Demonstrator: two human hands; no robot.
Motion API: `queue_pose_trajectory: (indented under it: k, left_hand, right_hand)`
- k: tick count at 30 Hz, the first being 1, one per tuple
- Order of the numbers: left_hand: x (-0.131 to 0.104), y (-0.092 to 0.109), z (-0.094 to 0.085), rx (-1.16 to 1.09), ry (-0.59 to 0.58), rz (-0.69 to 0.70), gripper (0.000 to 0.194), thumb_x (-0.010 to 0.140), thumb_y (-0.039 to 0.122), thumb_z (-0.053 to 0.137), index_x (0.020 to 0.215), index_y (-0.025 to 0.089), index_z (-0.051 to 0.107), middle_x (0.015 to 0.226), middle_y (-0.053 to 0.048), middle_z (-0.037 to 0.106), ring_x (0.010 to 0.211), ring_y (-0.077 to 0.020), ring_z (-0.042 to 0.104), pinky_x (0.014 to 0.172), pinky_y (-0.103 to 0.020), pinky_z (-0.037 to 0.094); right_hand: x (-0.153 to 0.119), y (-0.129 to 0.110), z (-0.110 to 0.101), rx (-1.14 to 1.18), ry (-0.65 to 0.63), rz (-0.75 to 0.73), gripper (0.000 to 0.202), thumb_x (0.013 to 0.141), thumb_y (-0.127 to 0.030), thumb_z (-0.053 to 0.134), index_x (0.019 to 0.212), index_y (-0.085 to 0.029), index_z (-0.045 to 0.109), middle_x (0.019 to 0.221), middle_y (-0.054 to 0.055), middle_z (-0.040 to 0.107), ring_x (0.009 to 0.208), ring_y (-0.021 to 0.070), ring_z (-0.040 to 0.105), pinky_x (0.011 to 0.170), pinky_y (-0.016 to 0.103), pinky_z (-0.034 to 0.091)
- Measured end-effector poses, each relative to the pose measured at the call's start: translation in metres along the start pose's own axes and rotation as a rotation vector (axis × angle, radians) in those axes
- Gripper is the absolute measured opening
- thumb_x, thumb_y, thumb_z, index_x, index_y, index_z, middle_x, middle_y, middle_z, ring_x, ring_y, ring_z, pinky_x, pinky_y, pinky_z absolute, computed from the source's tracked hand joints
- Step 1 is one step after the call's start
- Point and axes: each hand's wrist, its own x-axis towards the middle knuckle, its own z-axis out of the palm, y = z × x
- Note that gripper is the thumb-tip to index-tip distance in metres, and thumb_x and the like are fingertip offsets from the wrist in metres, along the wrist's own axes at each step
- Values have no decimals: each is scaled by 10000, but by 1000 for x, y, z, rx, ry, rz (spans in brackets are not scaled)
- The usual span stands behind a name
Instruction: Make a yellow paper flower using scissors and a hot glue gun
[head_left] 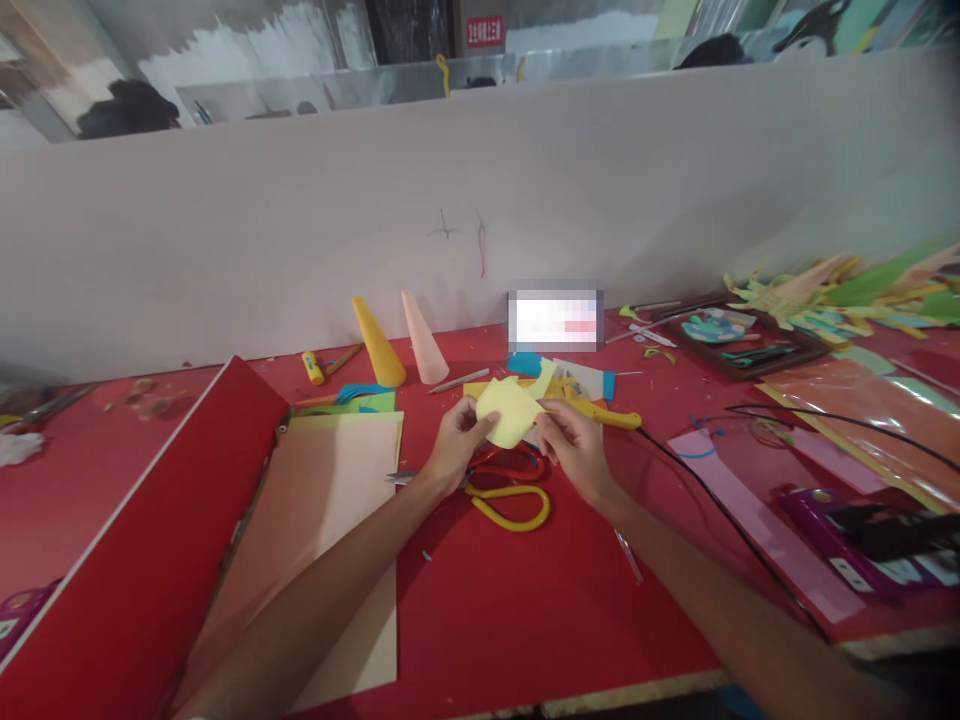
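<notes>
Clock center = the pale yellow paper piece (510,412), which is held just above the red surface (487,620), 12 pointing away from the person.

Nearest: peach paper sheets (337,590) at 8, tall red panel (150,530) beyond their left edge. Purple device (832,530) at 4, pink paper strip (772,550) just left of it. Scissors (517,526), one red and one yellow handle loop, lie at 6, partly under the left hand; blades point to 9, tips over the sheets' edge.

Left hand (452,447): fingers pinching the piece's left edge. Right hand (574,440): fingers closed on its right edge. Piece has a jagged top, rounded bottom.

Yellow corded tool (619,417) at 3, just past right hand. Yellow cone (380,345) and pale pink cone (425,345) upright at 10. Pixelated block (555,320) at 1. Dark tray (765,368) and paper scrap pile (832,290) toward 2. White partition (300,210) at 12.
</notes>
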Motion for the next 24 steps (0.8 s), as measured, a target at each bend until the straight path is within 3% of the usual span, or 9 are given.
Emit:
queue_pose_trajectory:
  k: [5,9,12,16,20,24]
  left_hand:
    - [0,5,1,-35,13,1,552,682,532,938,772,179,522,688,63,524,518,-39,357,444,-181,249]
    - [-1,8,2,-116,-4,14,513,766,608,856,796,188,563,760,34,564,638,-85,510,546,-191,420]
    - [-2,7,3,-129,-55,21,450,815,599,819,931,200,646,964,-18,679,861,-149,639,738,-239,522]
    - [-2,4,1,-115,-118,13,474,833,542,828,1165,236,686,1218,-62,712,1080,-213,672,913,-297,524]
    - [-1,2,-2,-67,-120,-3,456,772,445,896,1134,227,727,1229,-68,732,1125,-244,673,913,-297,516]
    - [-3,4,-1,-79,-122,-17,453,776,454,884,1142,228,740,1218,-72,740,1082,-253,691,838,-289,523]
  right_hand:
    - [-4,-1,3,35,-81,77,396,933,-567,685,1090,-203,675,503,-57,602,352,108,458,381,245,344]
    - [-2,0,2,93,-60,79,355,910,-560,713,994,-216,690,674,13,721,447,142,592,389,249,437]
    - [0,1,0,95,-30,17,283,896,-509,736,957,-233,718,749,33,736,626,195,693,493,285,548]
    - [0,8,-2,-10,43,-61,221,871,-460,754,919,-244,747,914,55,769,866,248,726,749,375,627]
    - [-1,19,-4,42,37,0,273,886,-507,709,956,-248,756,912,59,760,860,260,706,738,376,608]
    - [0,19,-5,60,10,46,297,897,-522,681,950,-241,757,893,62,750,837,249,692,722,354,592]
